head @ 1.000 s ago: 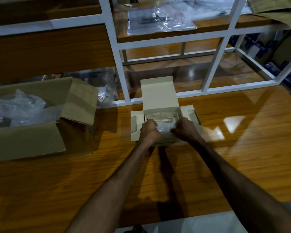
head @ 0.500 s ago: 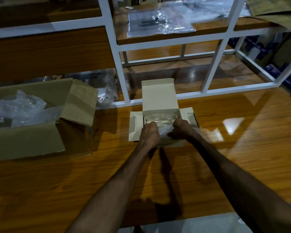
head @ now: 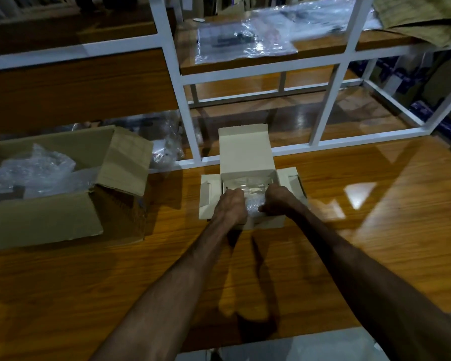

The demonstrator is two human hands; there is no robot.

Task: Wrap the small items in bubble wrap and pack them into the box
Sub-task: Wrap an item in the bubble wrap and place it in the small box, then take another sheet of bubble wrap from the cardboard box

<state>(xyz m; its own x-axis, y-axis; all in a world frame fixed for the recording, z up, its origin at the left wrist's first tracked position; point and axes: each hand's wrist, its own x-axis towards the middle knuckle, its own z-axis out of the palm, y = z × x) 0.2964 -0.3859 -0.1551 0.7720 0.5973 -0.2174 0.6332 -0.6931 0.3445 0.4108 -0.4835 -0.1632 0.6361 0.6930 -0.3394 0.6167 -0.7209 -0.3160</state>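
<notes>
The bundle (head: 254, 203) of bubble wrap sits in the white box (head: 245, 157) at centre frame. Press it down evenly so the flaps can close. It lies between the left hand (head: 231, 205) and right hand (head: 277, 201), both curled over it; the fingers are hidden. A carton (head: 44, 220) stands at left.

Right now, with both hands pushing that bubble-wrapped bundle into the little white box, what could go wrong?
The bubble-wrapped bundle looks a tight fit in the small white box, so pressing from the left hand and right hand might bulge or tear its thin walls. The side flaps lie spread flat and could get creased. What is inside the wrap is hidden, so hard pushing might harm it.
</notes>
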